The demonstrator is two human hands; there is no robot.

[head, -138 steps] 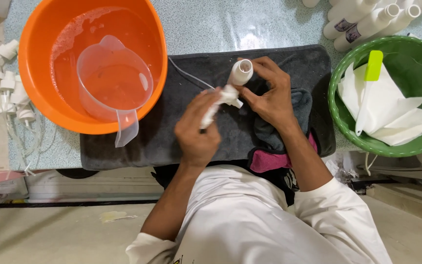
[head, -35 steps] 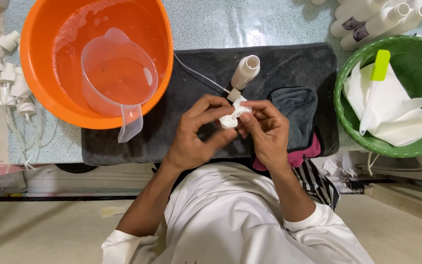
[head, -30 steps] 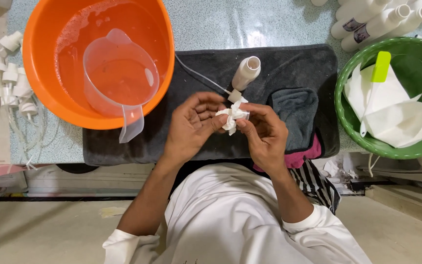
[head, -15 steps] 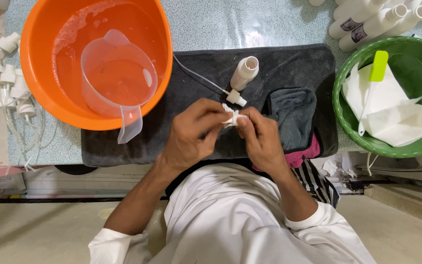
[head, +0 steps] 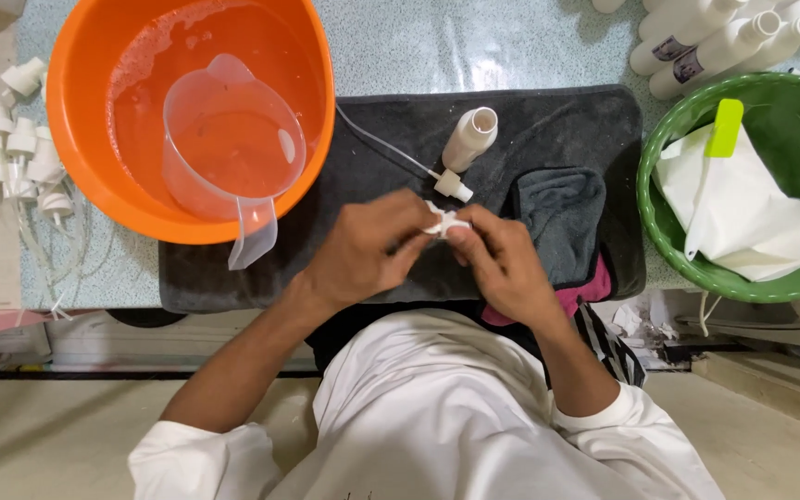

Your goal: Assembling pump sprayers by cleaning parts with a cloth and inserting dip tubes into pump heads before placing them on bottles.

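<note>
My left hand [head: 363,248] and my right hand [head: 502,259] meet over the dark grey towel [head: 391,185], both pinching a small white plastic pump piece [head: 444,222] between the fingertips. Just beyond it a small open white bottle [head: 469,139] lies on the towel, with a white cap and thin tube [head: 452,185] next to it. The fingers hide most of the held piece.
An orange basin [head: 85,111] of water holding a clear measuring jug [head: 233,148] stands at the left. Several white pump heads [head: 20,148] lie left of it. A green bowl [head: 678,241] with white cloths sits right; white bottles [head: 696,46] lie behind it.
The bottle, earlier held up in my hands, now lies on the towel. Both hands have come together near the towel's front edge around the small white piece.
</note>
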